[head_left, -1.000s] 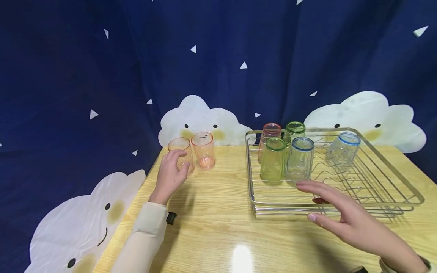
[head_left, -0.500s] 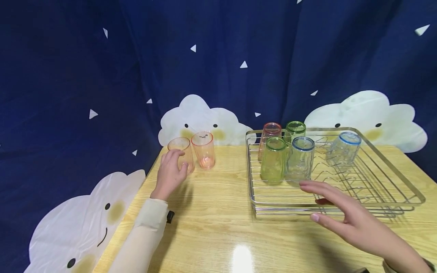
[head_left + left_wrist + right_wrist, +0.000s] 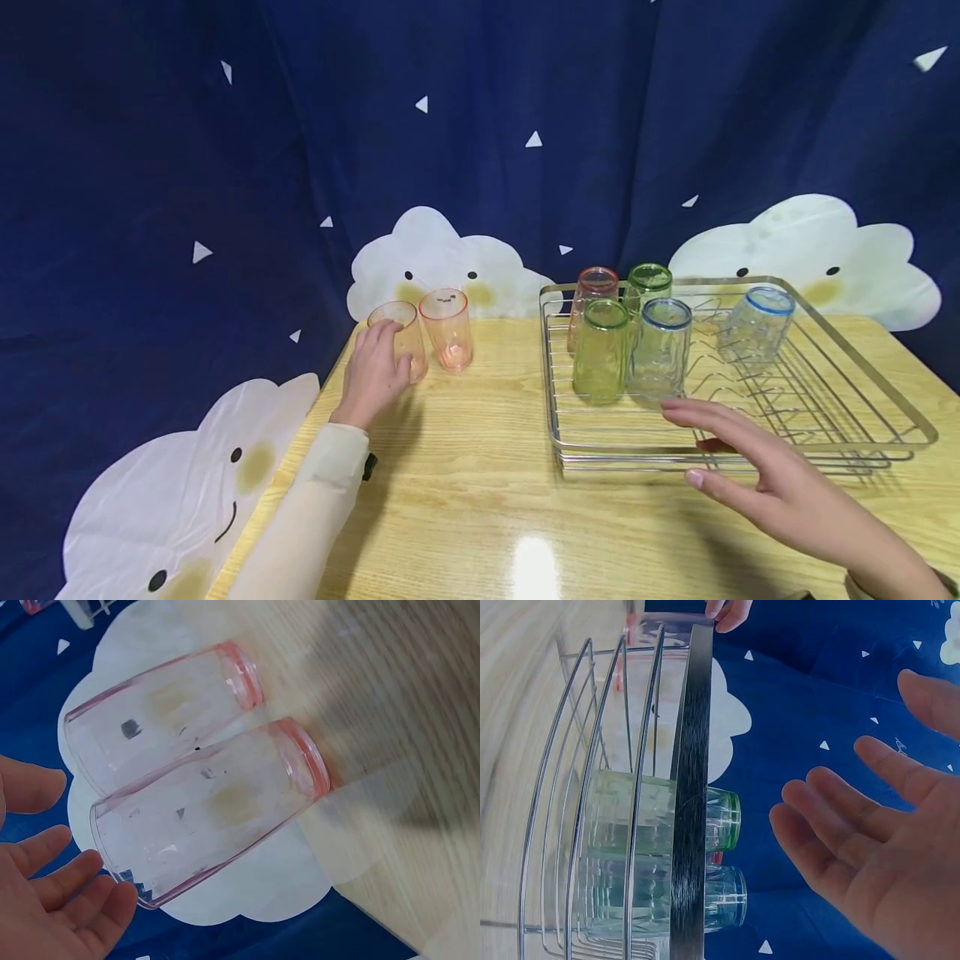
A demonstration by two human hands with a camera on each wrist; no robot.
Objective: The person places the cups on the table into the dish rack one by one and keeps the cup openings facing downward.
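Note:
Two clear pinkish-orange tumblers stand upright side by side at the table's left back: a left tumbler (image 3: 414, 357) and a right tumbler (image 3: 452, 333). My left hand (image 3: 370, 375) is at the left tumbler, its fingers partly covering it. In the left wrist view the fingers (image 3: 79, 881) lie close to the nearer tumbler's rim, and the thumb is spread away; whether they touch cannot be told. My right hand (image 3: 780, 479) hovers with spread fingers over the front edge of a wire dish rack (image 3: 622, 451). In the right wrist view nothing lies in that hand (image 3: 885, 832).
Upside-down tumblers sit in the rack's left part: a yellow-green one (image 3: 598, 358), a blue one (image 3: 660, 358), a red one (image 3: 579, 325) and a green one (image 3: 649, 292). Another blue tumbler (image 3: 757, 329) leans further right. A navy curtain (image 3: 480, 100) hangs behind the table (image 3: 465, 500).
My left hand has shifted slightly forward along the left tumbler. The right hand has drifted slightly to the right. The tumblers and rack have stayed in place.

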